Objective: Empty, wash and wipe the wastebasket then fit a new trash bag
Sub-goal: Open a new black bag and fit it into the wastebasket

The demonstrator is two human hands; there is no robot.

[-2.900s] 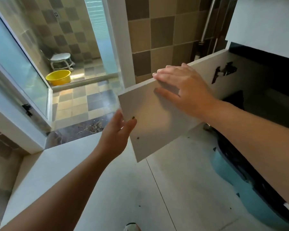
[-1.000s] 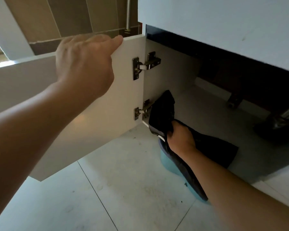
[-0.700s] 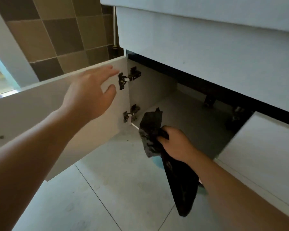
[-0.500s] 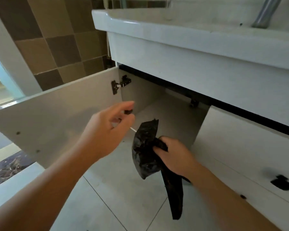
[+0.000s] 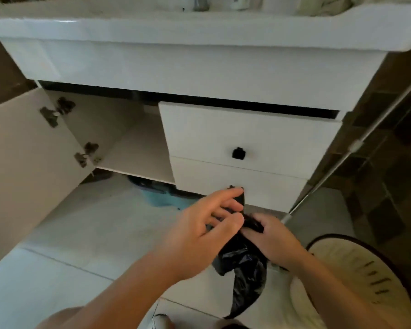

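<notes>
Plastic of the black trash bag (image 5: 243, 269) hangs crumpled between my hands, just in front of the lower drawer (image 5: 237, 188). My right hand (image 5: 273, 238) has its fingers curled round the bag's top; my left hand (image 5: 199, 231) pinches the same bunch, though its fingertips hide just where. The cream wastebasket (image 5: 365, 276) stands at my right, cut off by the frame. Under the cabinet (image 5: 138, 148), whose door (image 5: 26, 167) stands open, something blue (image 5: 161, 198) is half hidden.

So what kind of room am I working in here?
Most likely a bathroom: a white washbasin sits on a vanity cabinet with its door open, tiled walls beside it, and a wastebasket on the floor.
</notes>
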